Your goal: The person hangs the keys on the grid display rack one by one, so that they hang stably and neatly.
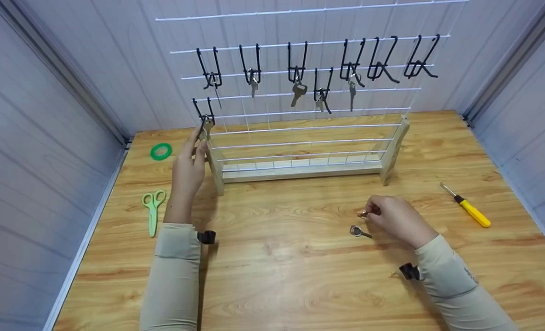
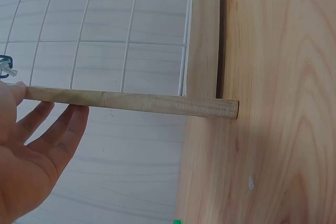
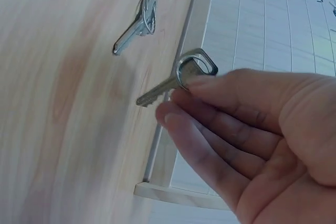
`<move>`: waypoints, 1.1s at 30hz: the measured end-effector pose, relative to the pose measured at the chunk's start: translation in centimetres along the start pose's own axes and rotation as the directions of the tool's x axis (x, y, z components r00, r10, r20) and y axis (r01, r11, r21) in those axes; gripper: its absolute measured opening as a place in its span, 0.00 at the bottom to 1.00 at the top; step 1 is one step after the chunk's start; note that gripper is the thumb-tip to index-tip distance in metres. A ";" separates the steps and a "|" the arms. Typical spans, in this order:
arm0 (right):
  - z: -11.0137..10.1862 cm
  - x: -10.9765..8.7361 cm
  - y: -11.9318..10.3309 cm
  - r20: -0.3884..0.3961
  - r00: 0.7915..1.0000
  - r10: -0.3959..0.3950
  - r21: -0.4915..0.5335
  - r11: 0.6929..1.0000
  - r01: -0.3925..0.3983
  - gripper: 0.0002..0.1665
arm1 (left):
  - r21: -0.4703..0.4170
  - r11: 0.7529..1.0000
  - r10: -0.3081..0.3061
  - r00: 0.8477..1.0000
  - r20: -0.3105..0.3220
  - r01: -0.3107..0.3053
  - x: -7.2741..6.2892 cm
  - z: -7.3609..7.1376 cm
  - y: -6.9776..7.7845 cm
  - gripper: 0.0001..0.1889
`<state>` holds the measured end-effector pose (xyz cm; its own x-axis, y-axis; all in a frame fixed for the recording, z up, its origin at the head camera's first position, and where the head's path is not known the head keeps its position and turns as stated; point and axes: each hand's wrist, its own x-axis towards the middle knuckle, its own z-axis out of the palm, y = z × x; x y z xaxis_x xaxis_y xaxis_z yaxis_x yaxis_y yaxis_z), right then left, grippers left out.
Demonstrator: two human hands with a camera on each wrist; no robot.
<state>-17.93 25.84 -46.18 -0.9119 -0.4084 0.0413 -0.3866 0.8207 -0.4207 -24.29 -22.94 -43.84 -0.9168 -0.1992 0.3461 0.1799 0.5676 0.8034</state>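
My left hand (image 1: 189, 172) holds the left wooden upright (image 2: 131, 102) of a white wire-grid rack, thumb on one face and fingers (image 2: 68, 132) against the other. Between thumb and fingers of my right hand (image 1: 397, 217) is a metal key (image 3: 167, 85) with a split ring, pinched near its bow and raised just over the table. Another ringed key (image 1: 356, 231) lies on the wood beside that hand. Several black wire hooks (image 1: 296, 64) hang on the grid; several carry keys, such as the key (image 1: 299, 92) near the middle, while two at the right carry none.
Green tape (image 1: 161, 151) and light-green scissors (image 1: 153, 214) lie left of the left forearm. A yellow-handled screwdriver (image 1: 470, 209) is to the right of my right hand. Panelled walls (image 1: 47, 138) enclose the wooden table (image 1: 272, 276) at the back and sides.
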 end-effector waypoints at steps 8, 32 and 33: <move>-0.4 -0.5 -0.7 -0.108 0.993 -0.046 -0.012 0.999 0.045 0.03 | -0.022 1.000 0.013 1.000 0.008 -0.013 0.0 0.0 0.0 0.26; -9.5 -0.8 -5.8 -0.323 0.946 -0.011 0.449 0.879 0.163 0.09 | -0.012 1.000 0.001 1.000 -0.009 -0.001 0.0 0.2 0.0 0.26; -9.9 -0.7 -6.1 -0.353 0.936 -0.009 0.458 0.870 0.181 0.09 | -0.009 1.000 0.003 1.000 -0.012 -0.003 0.0 0.2 -0.1 0.26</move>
<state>-16.28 25.11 -34.64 -0.8984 -0.2482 0.3624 -0.4385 0.4575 -0.7736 -24.38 -22.79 -44.02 -0.9122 -0.2070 0.3537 0.1857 0.5606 0.8070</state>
